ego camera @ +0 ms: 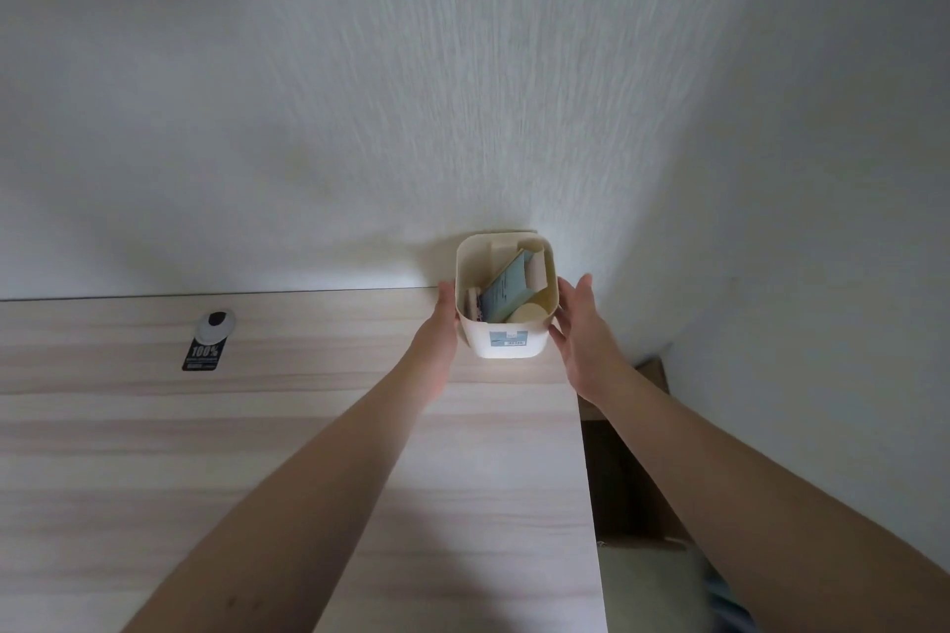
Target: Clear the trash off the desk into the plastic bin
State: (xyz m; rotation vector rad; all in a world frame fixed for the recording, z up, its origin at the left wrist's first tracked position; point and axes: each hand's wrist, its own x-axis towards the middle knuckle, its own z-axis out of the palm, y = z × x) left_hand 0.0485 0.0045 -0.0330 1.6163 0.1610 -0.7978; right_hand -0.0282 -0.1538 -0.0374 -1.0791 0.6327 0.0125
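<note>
A white plastic bin (506,344) stands on the wooden desk (257,452) at its far right corner, against the wall. Inside it are a blue-green paper packet (504,293), pale card pieces and a round beige item. My left hand (437,339) presses against the bin's left side, with the thumb up by the rim. My right hand (581,339) is just beside the bin's right side, fingers spread, and a thin gap shows between the fingers and the wall of the bin.
A grey round cable port (217,324) and a black "100%" sticker (201,358) sit at the desk's back left. The desk's right edge runs close under my right arm. Beyond it a brown cardboard box (632,478) lies on the floor. White walls close the corner.
</note>
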